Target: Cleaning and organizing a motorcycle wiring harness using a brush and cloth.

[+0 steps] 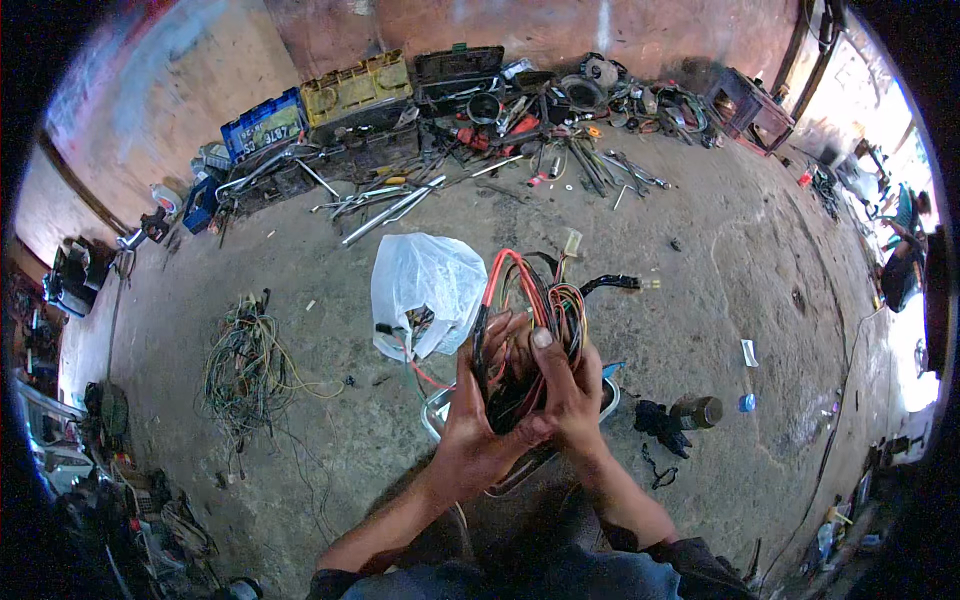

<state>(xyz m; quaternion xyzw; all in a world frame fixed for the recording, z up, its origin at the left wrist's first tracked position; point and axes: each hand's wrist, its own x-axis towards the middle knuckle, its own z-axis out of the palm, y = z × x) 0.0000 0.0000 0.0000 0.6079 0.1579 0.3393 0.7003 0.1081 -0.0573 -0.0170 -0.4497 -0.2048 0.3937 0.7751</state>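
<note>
Between my hands, above the floor, is a looped wiring harness (562,312) of red, black and multicoloured wires. My left hand (468,408) wraps round its left side, fingers curled among the wires. My right hand (574,388) grips the right side, the thumb pressed over the bundle. A pale connector (572,243) sticks up at the top, and a black-wrapped branch (612,281) ends in another clear connector at the right. Beneath the hands a tray with a light rim (434,418) shows partly. Just beyond my left hand lies a white plastic bag (425,280) with wires inside.
A tangle of thin wires (245,365) lies on the floor at left. On the right are a black cloth-like item (660,428), a dark jar (697,412) and a blue cap (747,402). Toolboxes, including a yellow one (358,92), and scattered tools line the far wall.
</note>
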